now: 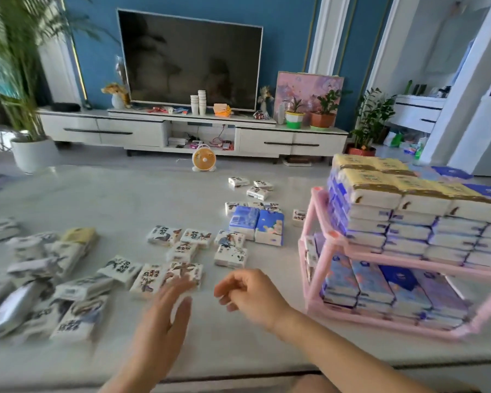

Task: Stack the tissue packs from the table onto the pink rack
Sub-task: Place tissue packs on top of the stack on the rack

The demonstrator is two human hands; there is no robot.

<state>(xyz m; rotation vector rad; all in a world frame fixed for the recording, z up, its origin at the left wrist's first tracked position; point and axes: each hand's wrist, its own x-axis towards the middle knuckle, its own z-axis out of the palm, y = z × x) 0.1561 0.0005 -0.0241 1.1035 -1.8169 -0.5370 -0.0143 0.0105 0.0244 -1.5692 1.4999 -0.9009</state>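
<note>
tissue packs left of pink rack: probably light, soft, slippery; pinch long sides | left hand released | right hand loose, empty

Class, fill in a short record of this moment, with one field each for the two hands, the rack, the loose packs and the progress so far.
left hand: fingers straight, blurred, holding nothing
right hand: loosely curled, holding nothing
pink rack: stands at the right of the table, both tiers filled, yellow-topped packs on top
loose tissue packs: scattered across the left and centre
progress: many packs not yet stacked
</note>
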